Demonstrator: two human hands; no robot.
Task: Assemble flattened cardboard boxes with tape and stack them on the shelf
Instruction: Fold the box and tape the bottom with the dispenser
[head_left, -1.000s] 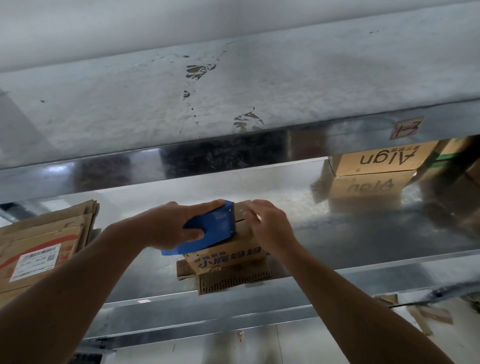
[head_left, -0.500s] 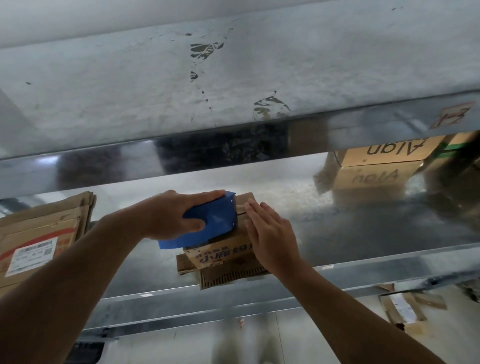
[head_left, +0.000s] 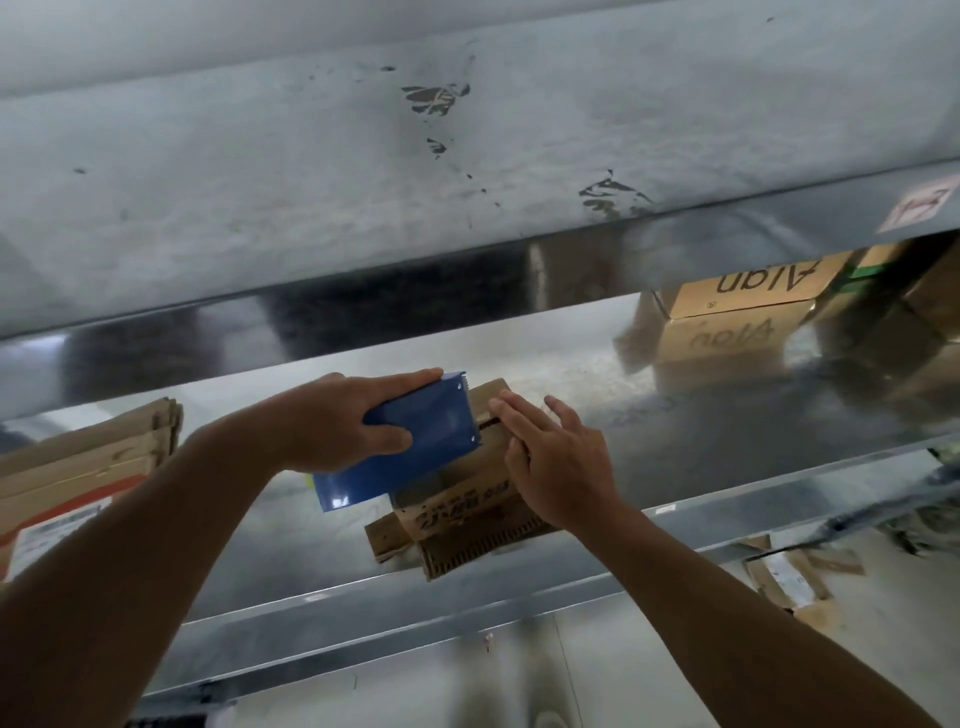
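Here, tape dispenser (head_left: 421, 441) sits atop cardboard box (head_left: 460, 493)

This looks like a storeroom or packing warehouse. It has wide tiers of shiny galvanised steel shelving (head_left: 675, 441), with a pinkish location tag (head_left: 922, 205) stuck on one shelf edge. A stack of flattened brown cardboard boxes (head_left: 88, 457) bears a white shipping label (head_left: 47, 540). Printed brown cartons (head_left: 748, 291) sit deeper in, and torn cardboard scraps (head_left: 789, 577) lie on the pale floor (head_left: 649, 665).

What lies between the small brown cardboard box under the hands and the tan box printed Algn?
Head view: only bare, shiny metal shelf lies between the small brown cardboard box and the tan printed box.
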